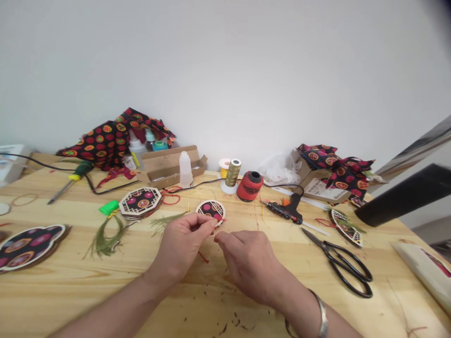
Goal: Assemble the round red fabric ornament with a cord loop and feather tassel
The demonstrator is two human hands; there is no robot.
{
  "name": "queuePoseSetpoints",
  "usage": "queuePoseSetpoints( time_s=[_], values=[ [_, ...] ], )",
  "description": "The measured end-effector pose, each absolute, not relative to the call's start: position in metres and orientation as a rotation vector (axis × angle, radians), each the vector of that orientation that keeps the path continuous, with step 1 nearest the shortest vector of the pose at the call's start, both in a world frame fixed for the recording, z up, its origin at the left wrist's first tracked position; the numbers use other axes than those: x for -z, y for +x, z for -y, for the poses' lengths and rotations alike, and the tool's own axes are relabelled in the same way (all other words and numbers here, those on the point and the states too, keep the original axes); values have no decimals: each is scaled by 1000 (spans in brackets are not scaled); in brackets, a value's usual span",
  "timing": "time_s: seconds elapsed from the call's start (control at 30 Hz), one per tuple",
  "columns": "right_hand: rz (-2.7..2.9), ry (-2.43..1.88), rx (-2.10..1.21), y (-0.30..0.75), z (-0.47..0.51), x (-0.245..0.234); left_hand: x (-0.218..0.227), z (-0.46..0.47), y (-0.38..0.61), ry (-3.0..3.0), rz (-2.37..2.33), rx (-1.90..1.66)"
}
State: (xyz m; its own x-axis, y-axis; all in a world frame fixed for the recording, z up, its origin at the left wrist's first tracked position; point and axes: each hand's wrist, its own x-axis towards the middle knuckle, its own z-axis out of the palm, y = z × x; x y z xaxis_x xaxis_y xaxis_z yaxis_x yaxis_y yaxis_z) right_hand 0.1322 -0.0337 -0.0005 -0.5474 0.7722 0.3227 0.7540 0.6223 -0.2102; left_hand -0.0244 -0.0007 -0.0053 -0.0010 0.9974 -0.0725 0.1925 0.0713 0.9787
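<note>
My left hand (183, 241) and my right hand (248, 260) meet over the middle of the wooden table (70, 291). Both pinch a thin red thread (202, 256) that trails down below the left fingers. Just beyond the fingertips lies a small round wooden ornament (210, 209) with black, red-dotted cloth inside its lattice frame. A metal bangle (321, 315) sits on my right wrist.
Black scissors (340, 260) and a glue gun (286, 210) lie to the right. Red (249, 186) and gold (232, 173) thread spools stand behind. An octagonal ornament (140, 203), green tassels (105, 237), a screwdriver (68, 180), a cardboard box (165, 166) and patterned cloth (112, 136) are at the left.
</note>
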Motion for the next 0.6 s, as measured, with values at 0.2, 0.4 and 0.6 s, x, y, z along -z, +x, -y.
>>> queuePoseSetpoints(
  time_s=[0.2,0.4,0.6],
  values=[
    [2441,-1223,-55,132,33,-1,2,-1,-22,1241,-1273,-945],
    [2461,-1215,-51,132,33,-2,2,1,-23,1290,-1255,-830],
    [2460,-1181,-37,132,33,-3,-4,2,-22,1268,-1290,-745]
  ],
)
